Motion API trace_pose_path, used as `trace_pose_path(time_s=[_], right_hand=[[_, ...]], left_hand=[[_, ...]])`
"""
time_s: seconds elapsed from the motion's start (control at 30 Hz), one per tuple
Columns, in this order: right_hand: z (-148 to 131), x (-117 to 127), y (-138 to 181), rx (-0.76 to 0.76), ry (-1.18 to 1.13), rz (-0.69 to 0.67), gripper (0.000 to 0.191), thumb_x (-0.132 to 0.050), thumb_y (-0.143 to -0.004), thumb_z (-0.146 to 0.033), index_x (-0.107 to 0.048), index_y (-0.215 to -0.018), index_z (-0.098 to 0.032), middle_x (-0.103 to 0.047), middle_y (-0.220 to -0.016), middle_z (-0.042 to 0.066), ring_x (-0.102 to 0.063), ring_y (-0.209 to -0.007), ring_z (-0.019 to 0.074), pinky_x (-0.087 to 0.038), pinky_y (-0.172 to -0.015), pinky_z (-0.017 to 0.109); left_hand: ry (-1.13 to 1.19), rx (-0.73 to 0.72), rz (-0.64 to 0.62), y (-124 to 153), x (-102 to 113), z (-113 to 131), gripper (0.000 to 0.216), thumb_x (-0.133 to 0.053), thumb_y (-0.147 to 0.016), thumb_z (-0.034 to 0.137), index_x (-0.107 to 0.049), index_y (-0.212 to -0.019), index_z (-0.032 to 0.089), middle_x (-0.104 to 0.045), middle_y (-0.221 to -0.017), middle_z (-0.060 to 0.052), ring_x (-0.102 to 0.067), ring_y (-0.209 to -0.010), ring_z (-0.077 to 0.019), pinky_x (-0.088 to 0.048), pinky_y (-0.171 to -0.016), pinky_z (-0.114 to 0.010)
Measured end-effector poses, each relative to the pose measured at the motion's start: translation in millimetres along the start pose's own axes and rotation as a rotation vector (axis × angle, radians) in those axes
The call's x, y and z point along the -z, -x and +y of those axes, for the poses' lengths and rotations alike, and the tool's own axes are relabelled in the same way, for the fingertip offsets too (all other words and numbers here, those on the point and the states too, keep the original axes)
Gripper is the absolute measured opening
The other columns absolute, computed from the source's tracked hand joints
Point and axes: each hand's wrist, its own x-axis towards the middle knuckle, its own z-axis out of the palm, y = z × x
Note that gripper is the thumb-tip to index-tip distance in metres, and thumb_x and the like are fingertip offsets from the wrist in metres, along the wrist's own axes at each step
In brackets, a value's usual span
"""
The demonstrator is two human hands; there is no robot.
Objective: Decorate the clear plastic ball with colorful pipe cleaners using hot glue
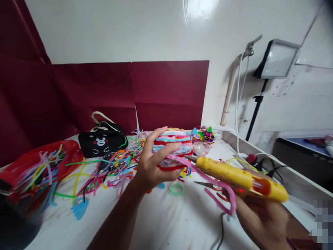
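Note:
My left hand [153,163] is wrapped around a rounded object covered in striped pipe cleaners [173,139], in red, white, blue and orange rows. From its side trails a pink pipe cleaner [208,178], which bends back on itself near my right hand. A yellow hot glue gun [234,175] is gripped in my right hand [260,215], a red light glowing on it. Its metal nozzle points at the striped object, close to where the pink pipe cleaner meets it. Below the gun, the pointed blades of scissors [204,184] show; their handles are mostly hidden.
Loose pipe cleaners [119,173] spread across the left of the white table [166,222], beside a red plastic bag [70,152] of more. Behind stands a black bear-face bag [101,142]. A colourful figure [206,135] sits at the back; a power plug [252,159] lies right.

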Motion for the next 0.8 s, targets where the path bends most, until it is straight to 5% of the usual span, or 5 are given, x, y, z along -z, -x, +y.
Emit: trace_pose_path(time_s=[0.43, 0.8], right_hand=[[-5, 5, -2, 0.071, -0.050, -0.159, 0.038, -0.066, -0.086, -0.007, -0.062, -0.118, -0.027, -0.072, -0.106, 0.006, -0.073, -0.095, 0.0220, -0.062, -0.078, 0.033], [11, 18, -2, 0.149, 0.103, -0.322, 0.042, -0.067, -0.089, -0.023, -0.058, -0.130, -0.029, -0.072, -0.114, 0.004, -0.071, -0.099, 0.0235, -0.058, -0.082, 0.033]], left_hand=[[-0.060, -0.035, -0.004, 2, -1, 0, 0.057, -0.084, -0.069, 0.029, -0.061, -0.121, 0.028, -0.045, -0.149, -0.012, -0.056, -0.129, -0.0349, -0.052, -0.106, -0.057], [-0.054, -0.042, -0.058, 1, 0, 2, 0.054, -0.082, -0.072, 0.029, -0.060, -0.121, 0.028, -0.047, -0.147, -0.014, -0.056, -0.129, -0.0353, -0.053, -0.103, -0.056]])
